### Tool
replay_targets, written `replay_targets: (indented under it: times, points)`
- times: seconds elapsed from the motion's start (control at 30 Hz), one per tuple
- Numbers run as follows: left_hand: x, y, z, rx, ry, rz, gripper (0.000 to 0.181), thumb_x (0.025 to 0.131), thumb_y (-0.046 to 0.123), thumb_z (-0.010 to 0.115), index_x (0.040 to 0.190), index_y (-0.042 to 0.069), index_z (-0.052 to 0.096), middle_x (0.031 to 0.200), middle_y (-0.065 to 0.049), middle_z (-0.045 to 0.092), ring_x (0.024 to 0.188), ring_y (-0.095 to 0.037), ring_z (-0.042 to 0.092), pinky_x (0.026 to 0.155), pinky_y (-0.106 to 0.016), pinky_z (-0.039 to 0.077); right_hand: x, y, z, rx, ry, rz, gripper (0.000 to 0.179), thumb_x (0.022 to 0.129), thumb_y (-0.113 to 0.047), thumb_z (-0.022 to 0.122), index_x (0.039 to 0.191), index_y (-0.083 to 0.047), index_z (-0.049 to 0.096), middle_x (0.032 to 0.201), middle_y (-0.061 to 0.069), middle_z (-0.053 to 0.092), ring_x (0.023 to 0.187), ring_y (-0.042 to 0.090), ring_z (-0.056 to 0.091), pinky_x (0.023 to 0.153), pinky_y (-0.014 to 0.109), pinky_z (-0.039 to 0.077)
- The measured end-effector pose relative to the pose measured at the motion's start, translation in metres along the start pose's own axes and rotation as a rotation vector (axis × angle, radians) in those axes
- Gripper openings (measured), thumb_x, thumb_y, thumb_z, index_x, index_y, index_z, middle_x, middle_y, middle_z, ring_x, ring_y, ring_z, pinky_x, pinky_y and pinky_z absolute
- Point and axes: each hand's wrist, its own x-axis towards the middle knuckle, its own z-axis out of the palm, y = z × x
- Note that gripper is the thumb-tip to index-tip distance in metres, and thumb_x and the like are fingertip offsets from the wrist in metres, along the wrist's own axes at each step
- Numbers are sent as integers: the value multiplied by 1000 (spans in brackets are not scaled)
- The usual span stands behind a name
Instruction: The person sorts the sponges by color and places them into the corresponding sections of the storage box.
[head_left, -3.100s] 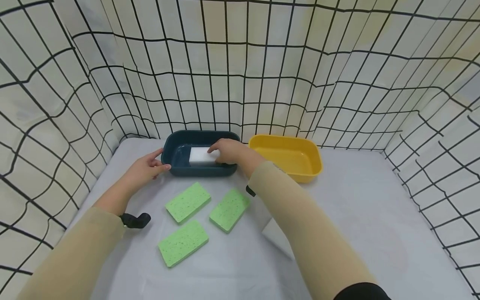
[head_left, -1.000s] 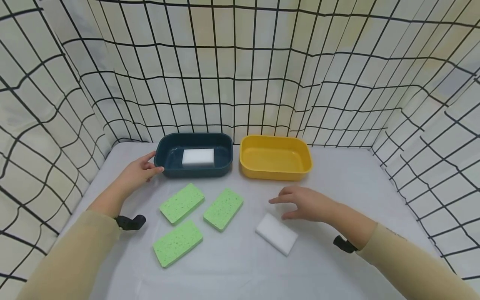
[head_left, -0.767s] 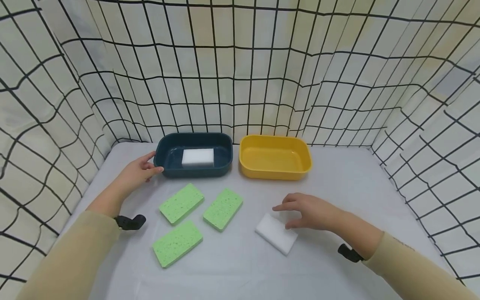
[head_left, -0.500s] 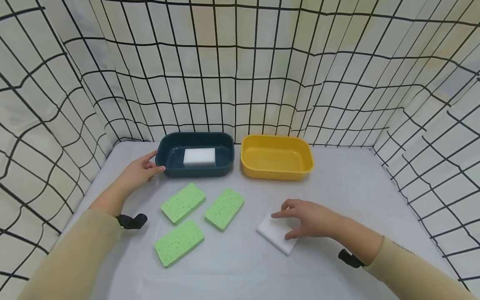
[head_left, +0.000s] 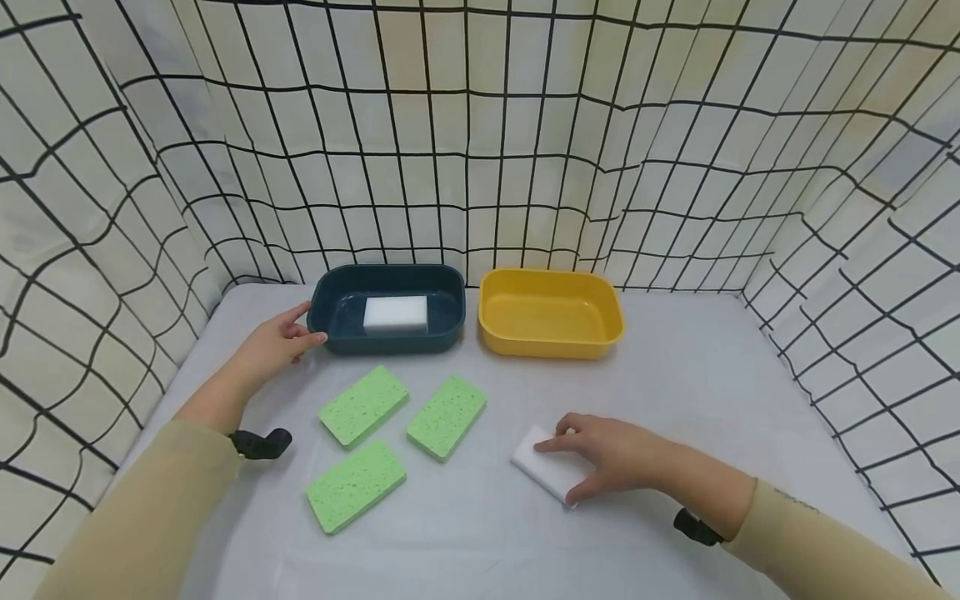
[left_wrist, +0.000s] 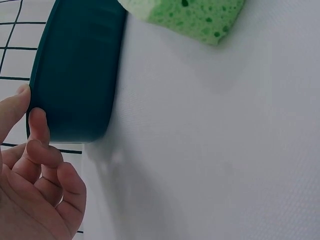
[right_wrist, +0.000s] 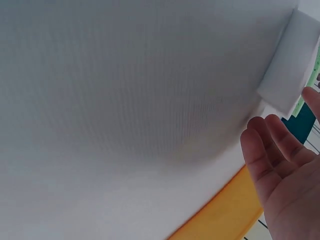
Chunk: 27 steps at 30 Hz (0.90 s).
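My left hand (head_left: 272, 346) holds the left end of the dark teal tub (head_left: 446, 337), thumb at the front corner and index finger along the side. A white block sponge (head_left: 395, 314) lies inside that tub. Over a second white sponge (head_left: 534, 467) on the table, my right hand (head_left: 611, 450) hangs palm down with thumb and index finger spread. The thumb is right at the sponge's near edge, and the index fingertip overlaps its top. In the right wrist view, one fingertip meets the sponge's edge while the other fingers stand apart from it.
Three green speckled sponges (head_left: 447, 418) lie on the white cloth in front of the teal tub. A yellow tub (head_left: 551, 346) stands to its right at the back. Black wire mesh (head_left: 480, 158) walls the table at the back and both sides.
My right hand has left the teal tub, where it was at the white sponge, and come down over the second white sponge. The left hand has stayed at the tub's end.
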Motion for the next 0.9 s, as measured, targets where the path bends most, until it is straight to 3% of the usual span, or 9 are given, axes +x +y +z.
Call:
replay_targets:
  times: [0.3,0.57,0.7,0.9]
  points:
    - [-1,0,0,1,7,-9,88,97,46,61,161,16,7,99,-15,56,81,-25,50,75,-38,37,-1,-6,4,6,-17,20,73,73,-61,80,139,-50,51,131,-6,51,108,14,54,98,41,48]
    - [-3,3,0,3,3,-1,87,98,45,59,161,16,6,98,-14,56,81,-24,50,75,-38,36,-1,-7,3,-22,-17,25,66,81,-45,79,141,-47,51,139,-1,52,119,20,53,102,43,45]
    - [-3,3,0,0,1,-3,87,98,44,59,161,15,6,100,-15,56,81,-24,50,76,-38,37,-2,-5,-1,-38,8,11,63,83,-42,77,142,-44,52,143,1,51,128,23,49,105,45,43]
    - [-4,3,0,-3,3,7,87,99,44,59,161,14,6,101,-15,57,81,-23,51,76,-38,37,-4,1,-5,-54,71,-25,61,84,-40,76,141,-39,55,144,1,51,128,23,49,104,44,44]
